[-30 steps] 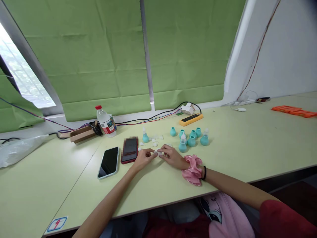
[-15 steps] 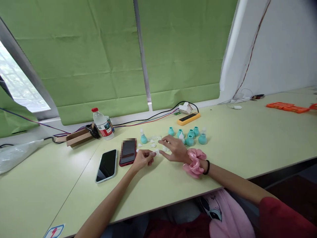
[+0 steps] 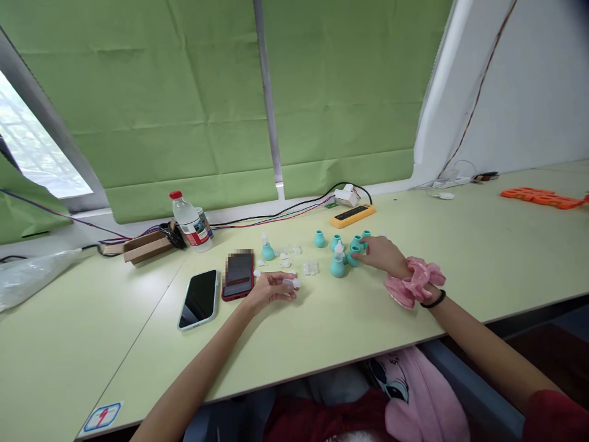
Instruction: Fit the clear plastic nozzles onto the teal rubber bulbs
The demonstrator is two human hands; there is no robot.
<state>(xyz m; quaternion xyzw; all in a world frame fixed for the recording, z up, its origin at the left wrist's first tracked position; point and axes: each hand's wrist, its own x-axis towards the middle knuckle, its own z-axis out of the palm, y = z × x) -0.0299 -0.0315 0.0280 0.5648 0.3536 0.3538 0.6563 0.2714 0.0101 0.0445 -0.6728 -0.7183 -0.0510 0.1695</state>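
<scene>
My left hand, over the table right of the red-edged phone, pinches a small clear plastic piece with a white end. To its right, the thumb and fingers of my right hand close round an open-necked teal squeeze bulb. Several more teal bulbs stand around it, partly hidden by that hand. In front of them is a teal bulb with a clear tip fitted. Another tipped bulb stands farther left. Loose clear plastic pieces lie between my hands.
Two phones, one pale-edged and one red-edged, lie on the left. Behind them are a water bottle and a cardboard tray. A yellow power strip lies near the wall, with orange parts far right.
My right hand has moved right, away from my left hand, to the teal bulbs and closed round one. My left hand still holds the clear piece. The camera view has shifted slightly.
</scene>
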